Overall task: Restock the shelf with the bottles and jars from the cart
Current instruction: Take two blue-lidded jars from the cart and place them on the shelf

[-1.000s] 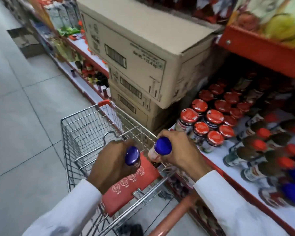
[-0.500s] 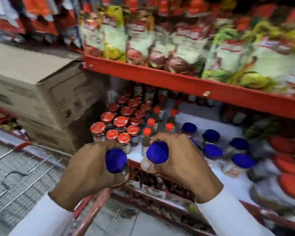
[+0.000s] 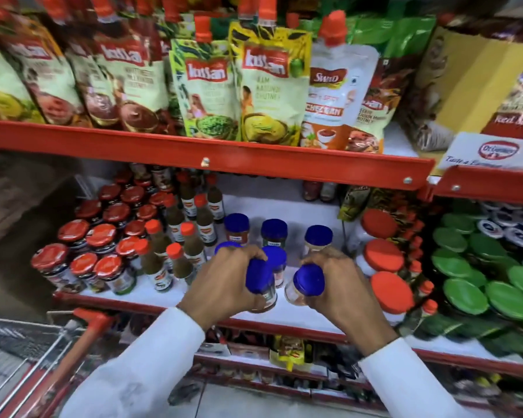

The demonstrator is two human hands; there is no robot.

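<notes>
My left hand (image 3: 224, 282) is shut on a blue-capped jar (image 3: 261, 285) with dark contents, held over the front of the white shelf (image 3: 151, 292). My right hand (image 3: 341, 291) grips a second blue-capped jar (image 3: 307, 285) with pale orange contents, tilted toward the left. Both jars hang just in front of several blue-capped jars (image 3: 274, 232) standing on the shelf. Only the cart's wire corner and red handle (image 3: 73, 348) show at the lower left.
Red-lidded jars (image 3: 103, 236) and orange-capped sauce bottles (image 3: 178, 236) fill the shelf's left. Big orange-lidded jars (image 3: 381, 257) and green-lidded tubs (image 3: 471, 279) stand to the right. The red shelf edge (image 3: 206, 161) above carries sauce pouches. Bare white shelf lies under the held jars.
My view swung from the cart to the shelf. Both hands carried their blue-capped jars right and forward, from over the cart to the shelf's front beside the other blue-capped jars.
</notes>
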